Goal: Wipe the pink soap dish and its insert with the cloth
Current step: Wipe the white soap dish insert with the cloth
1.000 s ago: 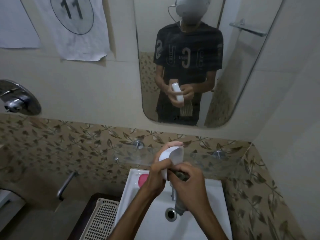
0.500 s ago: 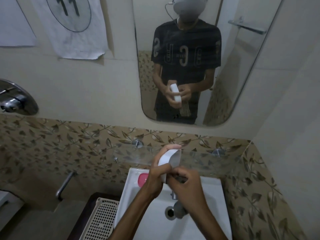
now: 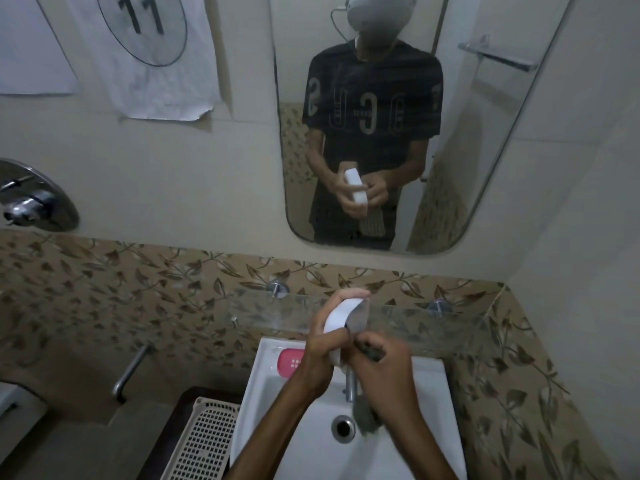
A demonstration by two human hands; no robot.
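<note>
Fingers of your left hand (image 3: pixel 320 355) curl round the white insert (image 3: pixel 341 318) over the sink (image 3: pixel 298 427), your right hand (image 3: pixel 384 370) pinches the cloth (image 3: pixel 369 355) wiping it; next, likely, the pink dish (image 3: pixel 289 362).

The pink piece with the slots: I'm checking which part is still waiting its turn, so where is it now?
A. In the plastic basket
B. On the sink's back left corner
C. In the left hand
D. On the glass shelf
B: the pink piece lies on the sink rim at its back left corner, beside the left hand, which holds the white piece.
</note>
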